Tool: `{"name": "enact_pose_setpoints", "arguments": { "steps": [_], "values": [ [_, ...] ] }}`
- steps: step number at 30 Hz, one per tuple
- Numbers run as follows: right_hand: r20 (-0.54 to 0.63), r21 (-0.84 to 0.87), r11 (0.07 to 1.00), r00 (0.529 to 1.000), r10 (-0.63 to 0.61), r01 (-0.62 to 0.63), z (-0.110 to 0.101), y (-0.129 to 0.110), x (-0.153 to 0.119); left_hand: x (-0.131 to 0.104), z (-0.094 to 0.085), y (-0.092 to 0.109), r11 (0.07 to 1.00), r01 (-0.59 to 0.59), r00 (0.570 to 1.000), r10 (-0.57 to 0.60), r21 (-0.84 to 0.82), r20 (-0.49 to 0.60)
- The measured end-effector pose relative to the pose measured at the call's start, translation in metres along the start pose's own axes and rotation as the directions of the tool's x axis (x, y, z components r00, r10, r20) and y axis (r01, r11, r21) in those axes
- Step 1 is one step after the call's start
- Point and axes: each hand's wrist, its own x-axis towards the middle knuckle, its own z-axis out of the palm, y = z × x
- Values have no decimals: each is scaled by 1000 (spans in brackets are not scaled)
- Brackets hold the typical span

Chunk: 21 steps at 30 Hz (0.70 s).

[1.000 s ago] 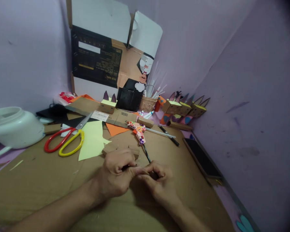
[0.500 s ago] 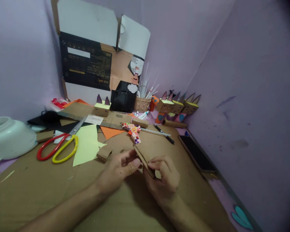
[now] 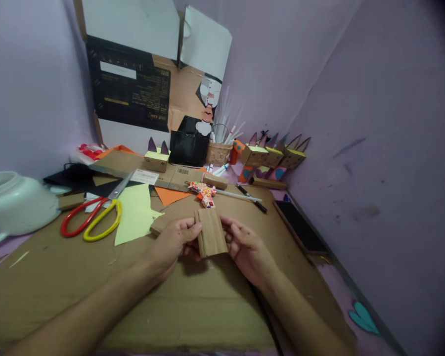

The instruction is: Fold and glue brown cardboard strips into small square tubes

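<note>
A flat brown cardboard piece (image 3: 211, 233) is held up between my two hands, its broad face toward me and a folded strip along its left side. My left hand (image 3: 177, 243) grips the left edge, thumb on the front and fingers behind. At the right edge, my right hand (image 3: 249, 245) has its fingers closed on the piece, with some fingertips hidden behind it. Just beyond the piece lies a glue gun wrapped in patterned paper (image 3: 203, 192). Another folded cardboard piece (image 3: 156, 226) is partly behind my left hand.
Scissors with red and yellow handles (image 3: 103, 220) and yellow paper (image 3: 133, 217) lie at the left, near a pale pot (image 3: 20, 205). A phone (image 3: 300, 226) is at the right. Cardboard boxes with ears (image 3: 255, 154), a basket of sticks (image 3: 219, 153) and an open carton (image 3: 129, 89) stand behind.
The cardboard piece has turned from edge-on to face-on. My left hand has closed on its left edge, and my right hand has shifted slightly up to its right edge. The view has tilted slightly.
</note>
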Motion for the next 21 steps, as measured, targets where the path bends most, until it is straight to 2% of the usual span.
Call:
{"name": "enact_pose_setpoints", "arguments": {
  "steps": [3, 7, 10, 13, 16, 19, 21],
  "values": [
    [167, 36, 993, 980, 109, -116, 6, -4, -5, 0, 1, -1, 999, -1, 1000, 0, 39, 17],
    [247, 40, 986, 958, 145, -160, 9, -2, -11, 2, 1, -5, 996, 15, 999, -19, 93, 36],
    [297, 62, 987, 947, 124, -148, 6, -1, -12, 2, 1, -5, 988, 5, 999, -12, 157, 43],
    [292, 73, 995, 955, 44, -68, 4, -2, -11, -3, 3, -2, 959, -94, 996, 91, 267, 25],
    [244, 20, 1000, 970, -26, 22, 4, -1, -9, -10, 4, -4, 827, -241, 967, 251, 508, 49],
    [219, -60, 995, 974, -65, 80, 3, 1, -7, -16, 4, -11, 599, -313, 918, 390, 737, 73],
    [197, -151, 976, 972, -125, 156, 2, 3, -7, -17, 4, -14, 475, -342, 883, 457, 811, 104]
  ]
}}
